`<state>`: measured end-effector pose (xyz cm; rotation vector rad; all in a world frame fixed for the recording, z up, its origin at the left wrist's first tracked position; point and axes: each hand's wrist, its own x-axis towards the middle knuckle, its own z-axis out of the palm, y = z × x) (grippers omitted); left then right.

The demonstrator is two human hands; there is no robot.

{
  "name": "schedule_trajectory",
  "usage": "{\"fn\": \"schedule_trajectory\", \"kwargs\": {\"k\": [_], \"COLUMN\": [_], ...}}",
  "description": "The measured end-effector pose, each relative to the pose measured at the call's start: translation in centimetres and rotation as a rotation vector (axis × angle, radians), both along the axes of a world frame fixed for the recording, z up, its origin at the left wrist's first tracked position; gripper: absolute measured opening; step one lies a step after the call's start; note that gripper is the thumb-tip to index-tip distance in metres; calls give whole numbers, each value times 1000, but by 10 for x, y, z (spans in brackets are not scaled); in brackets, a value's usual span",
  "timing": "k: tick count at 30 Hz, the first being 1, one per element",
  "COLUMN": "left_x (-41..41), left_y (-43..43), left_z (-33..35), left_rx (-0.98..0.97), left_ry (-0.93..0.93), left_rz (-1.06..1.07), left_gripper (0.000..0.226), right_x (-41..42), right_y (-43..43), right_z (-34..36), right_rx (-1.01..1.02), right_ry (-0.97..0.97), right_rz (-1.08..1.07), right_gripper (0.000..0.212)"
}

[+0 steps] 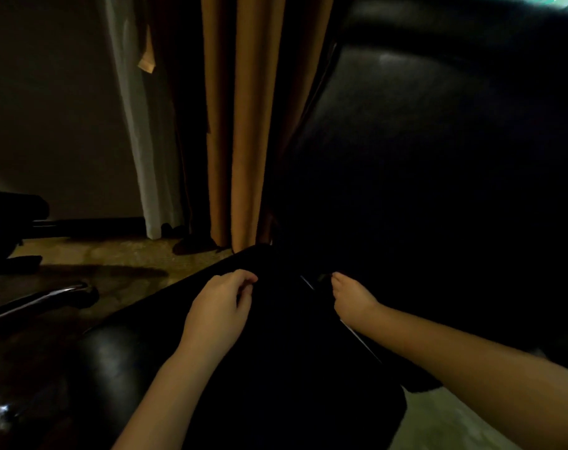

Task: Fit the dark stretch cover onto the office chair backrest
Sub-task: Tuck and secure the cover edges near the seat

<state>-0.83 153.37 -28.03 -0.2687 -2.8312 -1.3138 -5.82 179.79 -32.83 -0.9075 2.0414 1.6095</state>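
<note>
Dim room, detail poor. The cover [276, 368] lies as a dark sheet across the lower centre of the frame, between both forearms, its far edge bunched just below the backrest [438, 108], which fills the upper right, black and glossy. The cover is not yet over the backrest.

The left hand [220, 306], lower centre, has its fingers curled with thumb and fingertips pinched together on a fold at the cover's far edge. The right hand [350, 297] is just right of it at the same edge. Its fingers vanish into the dark cloth, so I cannot tell whether it grips or only rests there.

Handling, as a judgement: the cloth looks light, limp and stretchy, and likely to snag or slide on the slick backrest. It is best taken at the open hem, one hand per corner, spread wide.

A brown curtain [243, 125] hangs at upper centre. A chrome chair leg [39, 302] shows at lower left on the floor [113, 258].
</note>
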Motion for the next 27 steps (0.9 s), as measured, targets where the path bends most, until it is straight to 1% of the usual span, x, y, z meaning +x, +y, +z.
{"fn": "schedule_trajectory", "kwargs": {"k": [3,4,6,7,9,10,12,14,16,17,18,20,21,22,24,25,26,27], "left_x": [28,36,51,58,71,78,88,99,108,111,114,122,127,132,142,147,150,151], "left_y": [14,19,32,39,52,58,66,70,72,73,73,72,71,71,70,69,69,69], "left_z": [7,9,14,17,27,34,50,66,81,89,96,108,113,118,126,131,135,138], "left_rx": [-37,-48,-60,-60,-64,-69,-78,-80,-79,-76,-79,-85,-90,-99,-116,-125,-136,-149], "left_ry": [5,7,35,55,88,101,129,168,204,223,238,261,268,273,284,287,286,291], "left_rz": [-29,-38,-65,-81,-111,-122,-133,-147,-165,-172,-176,-186,-194,-201,-211,-218,-225,-228], "left_gripper": [23,23,22,23,23,24,24,24,24,24,24,25,25,24,24,23,23,23], "right_x": [59,76,100,106,103,100,101,109,119,124,129,139,147,155,165,168,169,167], "right_y": [28,36,49,53,70,82,102,120,130,130,129,125,121,118,117,116,116,117], "right_z": [21,32,63,85,137,165,215,238,228,216,204,182,176,172,174,180,186,191], "right_rx": [23,-11,-206,-319,-572,-694,-891,-991,-1012,-1015,-1023,-1026,-1008,-1002,-992,-960,-950,-998], "right_ry": [-87,-95,-48,28,270,408,653,820,889,870,805,628,547,473,319,288,303,346], "right_rz": [-71,-103,-136,-86,60,67,9,-52,-27,-10,12,99,132,131,-16,-79,-82,-50], "right_gripper": [44,42,38,40,45,46,44,45,46,46,45,39,32,27,33,35,34,32]}}
